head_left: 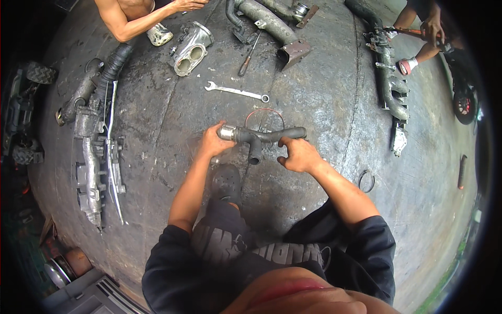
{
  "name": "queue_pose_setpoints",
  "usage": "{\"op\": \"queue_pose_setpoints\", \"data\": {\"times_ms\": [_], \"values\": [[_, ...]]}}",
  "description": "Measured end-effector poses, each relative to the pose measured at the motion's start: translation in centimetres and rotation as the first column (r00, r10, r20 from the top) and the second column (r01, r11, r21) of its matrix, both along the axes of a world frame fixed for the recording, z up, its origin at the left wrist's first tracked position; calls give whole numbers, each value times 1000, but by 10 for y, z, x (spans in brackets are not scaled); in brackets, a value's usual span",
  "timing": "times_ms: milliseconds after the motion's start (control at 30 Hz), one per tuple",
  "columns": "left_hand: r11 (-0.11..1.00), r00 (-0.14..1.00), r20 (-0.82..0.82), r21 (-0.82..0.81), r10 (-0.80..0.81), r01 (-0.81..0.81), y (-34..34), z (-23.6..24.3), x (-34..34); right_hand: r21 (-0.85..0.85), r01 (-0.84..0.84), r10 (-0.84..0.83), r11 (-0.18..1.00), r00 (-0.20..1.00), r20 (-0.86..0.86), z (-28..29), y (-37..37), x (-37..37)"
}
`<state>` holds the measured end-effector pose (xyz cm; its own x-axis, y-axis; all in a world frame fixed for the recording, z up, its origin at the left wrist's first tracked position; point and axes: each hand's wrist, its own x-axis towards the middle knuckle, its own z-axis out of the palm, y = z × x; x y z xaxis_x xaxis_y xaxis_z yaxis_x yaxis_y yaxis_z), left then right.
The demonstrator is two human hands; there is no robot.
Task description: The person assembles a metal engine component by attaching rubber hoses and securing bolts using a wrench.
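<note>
A stained grey floor [319,89] spreads under everything. Over it, before the person's shoe [226,183], is a branched dark pipe [269,137]; the left hand [213,141] grips its metal-collared end. The right hand [299,155] bends its fingers at the other end, though I cannot tell whether it grips. A thin red ring [264,109] lies just beyond, then a wrench [238,92]. Floor stretches out to metal assemblies at left [92,178] and right [386,78], with grass [444,293] past its right edge.

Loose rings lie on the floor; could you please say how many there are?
2: a red ring beyond the pipe in the left hand, and a dark ring beside the right forearm. More may be hidden.
</note>
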<state>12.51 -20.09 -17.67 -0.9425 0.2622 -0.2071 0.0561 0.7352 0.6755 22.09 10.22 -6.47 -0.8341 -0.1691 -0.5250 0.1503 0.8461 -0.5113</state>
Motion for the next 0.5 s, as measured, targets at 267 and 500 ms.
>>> {"op": "queue_pose_setpoints", "data": {"times_ms": [267, 500], "values": [[1000, 998, 68, -14, -18, 19, -9, -5, -10, 40, -2, 2, 999, 1000, 6, -8, -16, -15], [995, 999, -35, 94, -34, 37, -7, 0, -16, 73, -299, 308, 951, 923, -231, -28, -35, -10]]}}
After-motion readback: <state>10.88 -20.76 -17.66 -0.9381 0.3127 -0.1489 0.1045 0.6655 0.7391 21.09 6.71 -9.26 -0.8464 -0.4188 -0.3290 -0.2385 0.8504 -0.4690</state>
